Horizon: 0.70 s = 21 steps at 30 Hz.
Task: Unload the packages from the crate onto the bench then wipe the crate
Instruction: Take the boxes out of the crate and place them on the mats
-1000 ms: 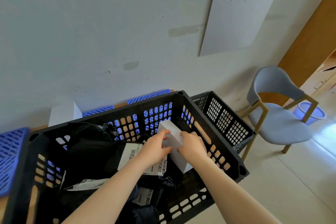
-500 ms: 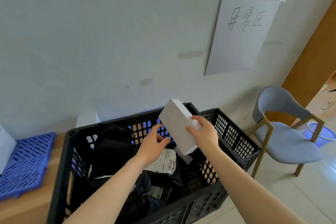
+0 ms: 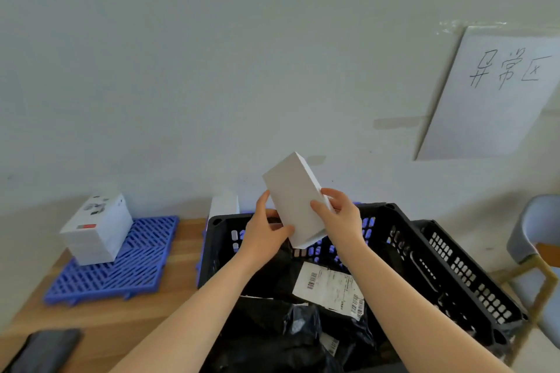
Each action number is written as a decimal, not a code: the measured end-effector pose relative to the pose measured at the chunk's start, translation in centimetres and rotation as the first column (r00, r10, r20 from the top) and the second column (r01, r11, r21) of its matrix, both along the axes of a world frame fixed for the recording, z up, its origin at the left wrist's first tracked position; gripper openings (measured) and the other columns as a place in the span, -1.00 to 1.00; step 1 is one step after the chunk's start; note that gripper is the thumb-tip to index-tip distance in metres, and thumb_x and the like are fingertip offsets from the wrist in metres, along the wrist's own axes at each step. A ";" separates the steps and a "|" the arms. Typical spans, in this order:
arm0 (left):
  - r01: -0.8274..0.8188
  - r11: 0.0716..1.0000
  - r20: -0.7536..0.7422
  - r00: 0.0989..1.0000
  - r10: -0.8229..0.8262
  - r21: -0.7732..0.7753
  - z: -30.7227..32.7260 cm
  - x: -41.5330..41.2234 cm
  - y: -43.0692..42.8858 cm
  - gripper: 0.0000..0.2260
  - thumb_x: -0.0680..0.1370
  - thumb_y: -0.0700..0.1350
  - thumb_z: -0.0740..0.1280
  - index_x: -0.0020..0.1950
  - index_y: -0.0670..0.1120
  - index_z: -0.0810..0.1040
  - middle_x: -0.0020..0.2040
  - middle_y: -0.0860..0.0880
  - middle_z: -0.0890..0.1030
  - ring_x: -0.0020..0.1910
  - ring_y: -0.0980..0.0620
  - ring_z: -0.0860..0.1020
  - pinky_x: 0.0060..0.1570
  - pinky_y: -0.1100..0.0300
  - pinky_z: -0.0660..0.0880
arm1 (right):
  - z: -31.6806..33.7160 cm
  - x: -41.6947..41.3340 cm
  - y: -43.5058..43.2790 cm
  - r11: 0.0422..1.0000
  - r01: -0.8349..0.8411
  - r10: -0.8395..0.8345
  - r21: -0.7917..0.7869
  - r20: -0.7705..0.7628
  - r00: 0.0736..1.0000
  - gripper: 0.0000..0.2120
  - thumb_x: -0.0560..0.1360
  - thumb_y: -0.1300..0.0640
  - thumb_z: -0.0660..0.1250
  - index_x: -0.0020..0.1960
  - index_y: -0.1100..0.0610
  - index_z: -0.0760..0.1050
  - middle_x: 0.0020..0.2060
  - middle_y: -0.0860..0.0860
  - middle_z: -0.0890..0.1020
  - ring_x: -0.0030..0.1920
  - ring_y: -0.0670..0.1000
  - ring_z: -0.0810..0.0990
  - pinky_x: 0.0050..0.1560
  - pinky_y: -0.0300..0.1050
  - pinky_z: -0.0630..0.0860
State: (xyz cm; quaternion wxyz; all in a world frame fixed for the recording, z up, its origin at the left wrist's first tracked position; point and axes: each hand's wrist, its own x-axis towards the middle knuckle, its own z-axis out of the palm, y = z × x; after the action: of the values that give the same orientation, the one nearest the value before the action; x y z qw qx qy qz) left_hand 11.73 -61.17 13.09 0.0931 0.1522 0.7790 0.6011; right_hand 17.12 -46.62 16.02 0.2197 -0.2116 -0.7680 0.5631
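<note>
A plain white box (image 3: 295,194) is held tilted in the air above the far rim of the black crate (image 3: 403,239). My left hand (image 3: 265,233) grips its lower left edge and my right hand (image 3: 339,215) grips its right side. Inside the crate lie several black mailer bags (image 3: 272,321), one with a white shipping label (image 3: 328,286). The crate stands on the right end of the wooden bench (image 3: 100,315).
A blue plastic grid mat (image 3: 127,266) on the bench carries a stack of white boxes (image 3: 97,228). Another white box (image 3: 223,206) stands behind the crate. A dark object (image 3: 45,348) lies at the bench's near left. A grey chair (image 3: 533,239) is at the right.
Both hands have lifted the white box out of the crate and up above its far rim. The view has swung left, bringing the bench and blue mat into sight.
</note>
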 end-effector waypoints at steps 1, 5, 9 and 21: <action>-0.036 0.999 -0.009 0.999 0.037 0.011 0.2 -0.9 -0.8 -0.21 0.50 -0.20 0.44 0.57 0.09 0.06 0.07 0.08 0.54 -0.01 0.18 0.57 -0.15 0.35 0.49 | 0.2 -1.1 -0.9 1.000 -0.014 0.014 -0.015 -0.004 1.000 -0.67 0.48 0.05 0.37 0.23 -0.03 0.47 0.09 0.00 0.57 0.08 0.05 0.54 0.01 -0.01 0.56; -0.141 0.989 -0.013 0.990 0.142 0.033 0.9 -5.1 -4.0 -0.32 0.51 -0.23 0.40 0.55 0.10 0.19 0.26 -0.01 0.47 0.19 -0.02 0.52 0.09 0.13 0.56 | 0.7 -5.9 -4.3 0.993 -0.104 0.104 -0.063 0.001 0.995 -0.68 0.54 0.10 0.28 0.29 -0.01 0.41 0.16 0.04 0.53 0.11 0.07 0.53 -0.05 -0.09 0.51; -0.196 0.976 -0.010 0.980 0.198 0.093 1.4 -10.1 -7.2 -0.42 0.54 -0.26 0.35 0.49 0.09 0.29 0.25 0.01 0.48 0.19 0.01 0.47 -0.17 0.35 0.45 | 0.9 -11.3 -7.1 0.985 -0.153 0.158 -0.084 0.048 0.986 -0.66 0.55 0.13 0.21 0.32 -0.04 0.37 0.21 0.07 0.47 0.11 0.09 0.51 0.00 0.02 0.58; -0.110 0.991 0.053 0.993 0.106 0.073 -5.6 -23.7 -12.7 -0.57 0.56 -0.22 0.36 0.33 0.14 0.36 0.32 0.09 0.44 0.12 0.14 0.53 -0.06 0.31 0.52 | -6.5 -26.1 -11.1 0.972 -0.192 0.227 -0.137 0.329 0.916 -0.61 0.57 0.09 0.26 0.38 0.05 0.36 0.14 0.07 0.58 0.10 0.10 0.56 0.13 0.15 0.55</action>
State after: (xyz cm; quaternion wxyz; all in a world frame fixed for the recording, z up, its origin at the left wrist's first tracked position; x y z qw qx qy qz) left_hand -11.98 -73.83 7.51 0.0737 0.0984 0.7601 0.6380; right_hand -9.00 -57.72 9.52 0.0099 -0.2337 -0.7831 0.5763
